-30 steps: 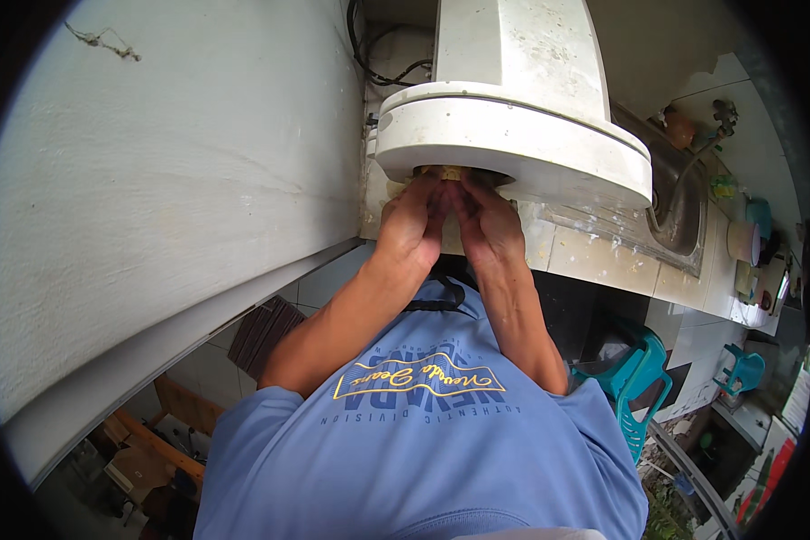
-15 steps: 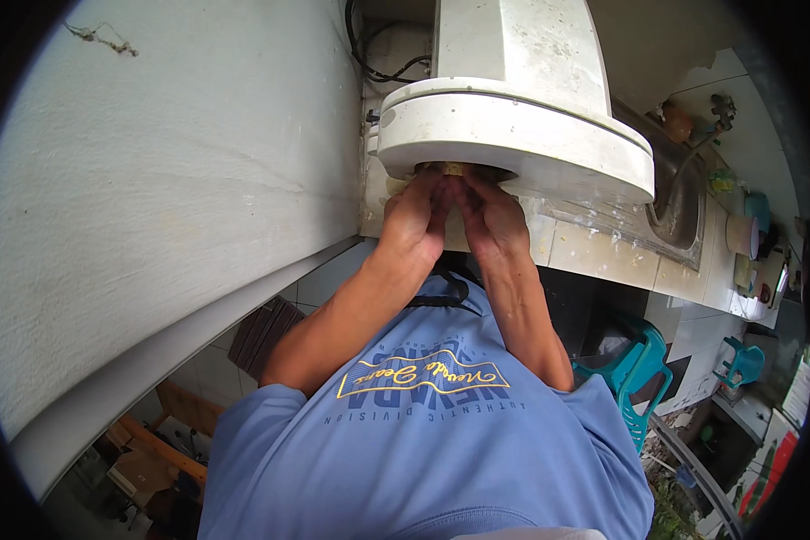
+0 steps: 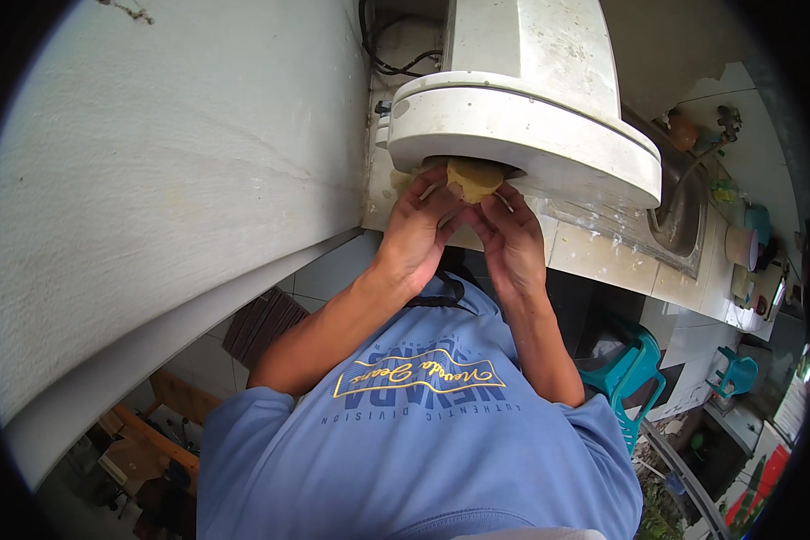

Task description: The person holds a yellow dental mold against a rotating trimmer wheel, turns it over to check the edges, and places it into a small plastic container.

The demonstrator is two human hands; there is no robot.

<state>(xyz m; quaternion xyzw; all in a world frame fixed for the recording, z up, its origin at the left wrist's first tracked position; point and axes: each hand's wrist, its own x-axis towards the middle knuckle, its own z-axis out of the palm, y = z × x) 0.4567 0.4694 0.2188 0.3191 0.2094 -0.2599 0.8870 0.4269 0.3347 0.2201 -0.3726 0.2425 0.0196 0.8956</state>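
A yellow-tan piece [image 3: 477,178] with a rounded edge, like a lump of dough or a sponge, is held up under the front of a big white machine [image 3: 526,139]. My left hand [image 3: 418,229] grips its left side, with bent fingers and thumb. On the other side, my right hand [image 3: 514,238] has its fingertips closed on the lower right edge. Behind the piece, a dark opening shows beneath the machine's rounded rim; what lies inside is hidden.
A white wall [image 3: 189,171] rises close on the left. Right of the machine, a tiled counter [image 3: 603,256] holds a steel sink [image 3: 684,216] with a tap [image 3: 727,121]. Teal plastic chairs [image 3: 634,360] stand below on the right. Black cables [image 3: 391,67] hang behind the machine.
Both hands have come out a little from under the machine and spread apart. The yellow-tan piece, mostly hidden before, now shows between them.
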